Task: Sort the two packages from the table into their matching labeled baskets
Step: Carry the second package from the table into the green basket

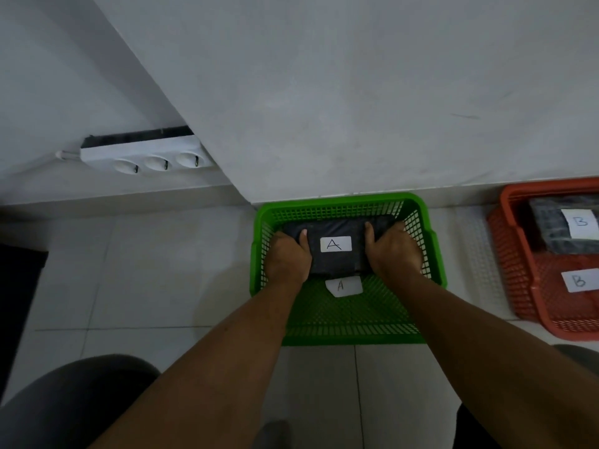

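A dark package with a white "A" label is inside the green basket, which stands on the floor against the wall and carries its own "A" tag. My left hand grips the package's left end and my right hand grips its right end. At the right edge of the view, a dark package labelled "B" lies in the orange basket, which has a "B" tag inside.
A white power strip with three sockets is mounted on the wall at the left. The floor is light tile. My knees show at the bottom left and bottom right. A dark object sits at the far left edge.
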